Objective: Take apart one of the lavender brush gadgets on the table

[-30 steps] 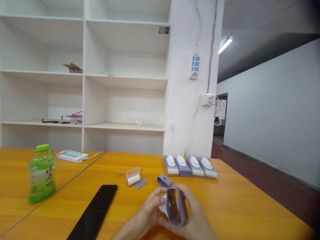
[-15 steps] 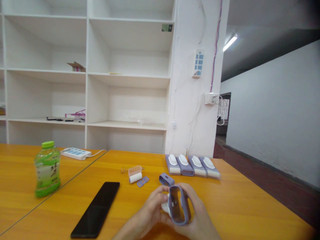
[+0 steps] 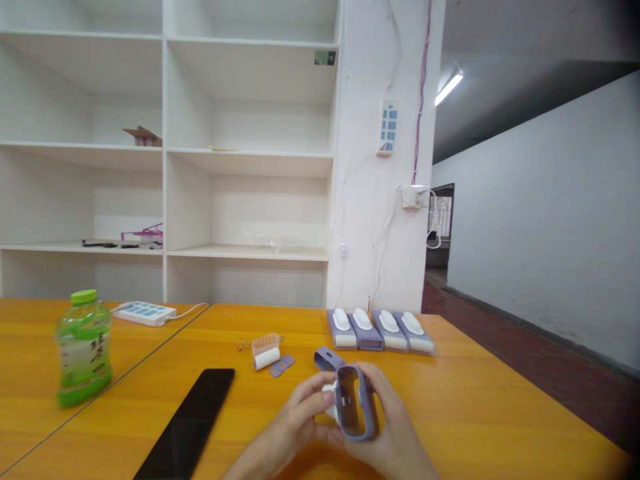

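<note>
Both my hands hold a purple oval plastic housing (image 3: 353, 403) upright over the orange table (image 3: 480, 407). My right hand (image 3: 393, 427) wraps round its right side and back. My left hand (image 3: 295, 423) pinches its left edge, where a white part (image 3: 329, 392) shows. Just behind lies a small purple piece (image 3: 327, 359). Further left sit a white roller (image 3: 266, 359), a flat purple tab (image 3: 282, 366) and a thin spring (image 3: 244, 344). Several finished purple-and-white units (image 3: 380, 331) stand in a row at the table's far edge.
A black phone (image 3: 190, 420) lies face up to the left of my hands. A green bottle (image 3: 83, 347) stands at far left, a white power strip (image 3: 145, 312) behind it. White shelves (image 3: 250, 160) fill the wall beyond; the floor drops off to the right.
My hands and the housing have risen slightly and the housing has tilted a little. The view swung right, then back left. Nothing on the table moved.
</note>
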A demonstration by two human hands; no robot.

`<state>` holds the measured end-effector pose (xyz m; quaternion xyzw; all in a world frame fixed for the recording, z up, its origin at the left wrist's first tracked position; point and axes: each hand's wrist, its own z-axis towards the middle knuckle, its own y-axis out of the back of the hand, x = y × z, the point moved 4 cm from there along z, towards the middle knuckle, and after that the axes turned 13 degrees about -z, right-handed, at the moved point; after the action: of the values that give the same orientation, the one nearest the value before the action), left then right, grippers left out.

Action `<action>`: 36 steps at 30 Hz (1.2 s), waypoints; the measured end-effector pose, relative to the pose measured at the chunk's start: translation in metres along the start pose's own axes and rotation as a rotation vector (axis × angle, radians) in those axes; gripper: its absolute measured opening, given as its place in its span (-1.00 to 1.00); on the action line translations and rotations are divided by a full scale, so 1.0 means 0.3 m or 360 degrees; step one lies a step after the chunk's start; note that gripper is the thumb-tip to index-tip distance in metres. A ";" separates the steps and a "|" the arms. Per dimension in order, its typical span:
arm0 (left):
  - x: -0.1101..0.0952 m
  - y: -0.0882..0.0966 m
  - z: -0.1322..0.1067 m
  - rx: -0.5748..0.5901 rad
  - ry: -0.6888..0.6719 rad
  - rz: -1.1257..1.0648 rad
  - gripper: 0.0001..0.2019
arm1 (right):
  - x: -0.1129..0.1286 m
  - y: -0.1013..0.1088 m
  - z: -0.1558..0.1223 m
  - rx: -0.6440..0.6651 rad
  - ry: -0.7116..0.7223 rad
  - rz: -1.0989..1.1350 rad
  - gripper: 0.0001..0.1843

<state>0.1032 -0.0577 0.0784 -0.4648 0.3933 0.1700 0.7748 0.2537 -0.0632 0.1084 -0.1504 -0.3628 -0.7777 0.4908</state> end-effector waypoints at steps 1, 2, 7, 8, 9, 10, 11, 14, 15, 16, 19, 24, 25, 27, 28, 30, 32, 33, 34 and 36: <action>0.003 0.005 0.002 -0.0010 -0.0009 0.0009 -0.65 | -0.001 0.002 0.000 -0.0004 0.0006 0.0006 -0.39; 0.006 0.008 0.005 -0.0019 -0.0016 0.0012 -0.65 | -0.002 0.004 -0.001 -0.0006 0.0011 0.0008 -0.38; 0.018 0.006 0.010 -0.0076 -0.0029 0.0009 -0.66 | -0.009 0.009 0.001 0.0127 0.0077 -0.0083 -0.36; 0.020 0.005 0.010 -0.0082 -0.0027 0.0003 -0.66 | -0.008 0.010 0.001 0.0145 0.0092 -0.0093 -0.37; 0.021 0.004 0.010 -0.0079 -0.0022 -0.0007 -0.66 | -0.008 0.012 0.002 0.0141 0.0102 -0.0095 -0.38; 0.023 0.004 0.010 -0.0073 -0.0016 -0.0022 -0.66 | -0.006 0.014 0.003 0.0125 0.0108 -0.0095 -0.39; 0.025 0.006 0.011 -0.0066 -0.0015 -0.0040 -0.67 | -0.005 0.015 0.003 0.0108 0.0116 -0.0095 -0.40; 0.033 0.015 0.015 -0.0037 -0.0021 -0.0094 -0.68 | 0.001 0.015 0.003 0.0088 0.0134 -0.0099 -0.43; 0.036 0.019 0.017 -0.0030 -0.0027 -0.0109 -0.68 | 0.002 0.013 0.002 0.0098 0.0143 -0.0106 -0.44; 0.038 0.022 0.019 -0.0022 -0.0034 -0.0126 -0.68 | 0.003 0.011 0.000 0.0100 0.0161 -0.0116 -0.44; 0.044 0.029 0.024 0.0001 -0.0040 -0.0184 -0.67 | 0.008 0.009 -0.004 0.0050 0.0250 -0.0159 -0.43; 0.048 0.032 0.020 -0.0024 -0.0021 -0.0224 -0.69 | 0.012 0.007 -0.008 -0.0008 0.0338 -0.0238 -0.41; 0.048 0.032 0.018 -0.0031 -0.0021 -0.0226 -0.70 | 0.012 0.006 -0.009 -0.0014 0.0341 -0.0241 -0.41; 0.047 0.030 0.016 -0.0036 -0.0024 -0.0231 -0.72 | 0.012 0.005 -0.010 -0.0011 0.0340 -0.0243 -0.39; 0.047 0.029 0.015 -0.0035 -0.0024 -0.0234 -0.73 | 0.011 0.004 -0.011 -0.0001 0.0340 -0.0247 -0.39; 0.047 0.027 0.015 -0.0027 -0.0026 -0.0241 -0.74 | 0.009 0.002 -0.012 0.0027 0.0338 -0.0260 -0.42; 0.047 0.025 0.016 -0.0011 -0.0022 -0.0245 -0.74 | 0.005 -0.002 -0.012 0.0057 0.0327 -0.0268 -0.41; 0.048 0.024 0.016 -0.0004 -0.0017 -0.0244 -0.74 | 0.003 -0.003 -0.012 0.0059 0.0320 -0.0267 -0.39; 0.047 0.024 0.017 0.0004 -0.0016 -0.0240 -0.73 | 0.000 -0.004 -0.012 0.0057 0.0313 -0.0267 -0.38; 0.046 0.024 0.018 0.0018 -0.0007 -0.0227 -0.73 | -0.004 -0.008 -0.010 0.0047 0.0314 -0.0268 -0.37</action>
<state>0.1098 -0.0507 0.0650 -0.4869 0.3583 0.1131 0.7885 0.2527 -0.0639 0.1046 -0.0349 -0.3355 -0.8218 0.4592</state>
